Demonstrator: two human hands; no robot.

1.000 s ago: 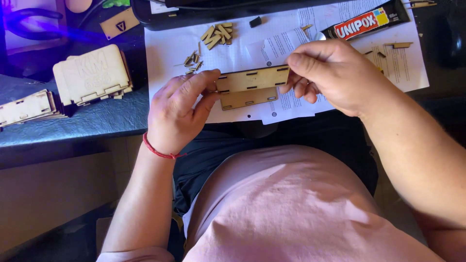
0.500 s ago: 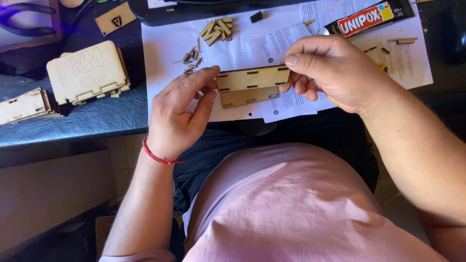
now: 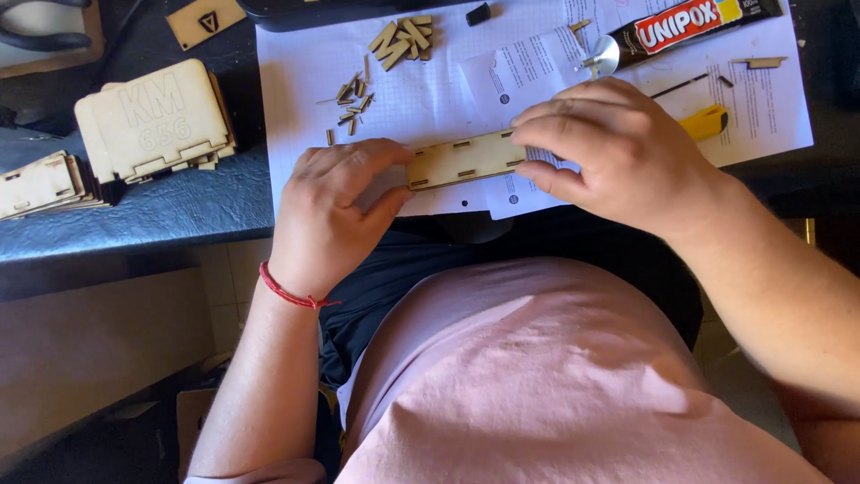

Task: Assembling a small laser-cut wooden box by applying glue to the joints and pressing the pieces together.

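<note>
A thin, laser-cut wooden panel (image 3: pixel 464 160) with small rectangular slots lies flat on white paper sheets (image 3: pixel 430 99) at the desk's near edge. My left hand (image 3: pixel 331 211), with a red cord at the wrist, grips the panel's left end between thumb and fingers. My right hand (image 3: pixel 609 148) covers and pinches the panel's right end, fingers curled over it. Whether a second piece lies under the panel is hidden by my hands.
A black-and-red glue tube (image 3: pixel 681 31) and a yellow utility knife (image 3: pixel 703 123) lie behind my right hand. Small wooden pegs (image 3: pixel 354 103) and larger tabs (image 3: pixel 403 38) are scattered on the paper. An assembled wooden box (image 3: pixel 152 121) and stacked panels (image 3: pixel 40 184) sit left on the dark desk.
The two-layer piece seen before now shows as one flat panel. My right hand has shifted further over its right end; the left hand still holds the left end.
</note>
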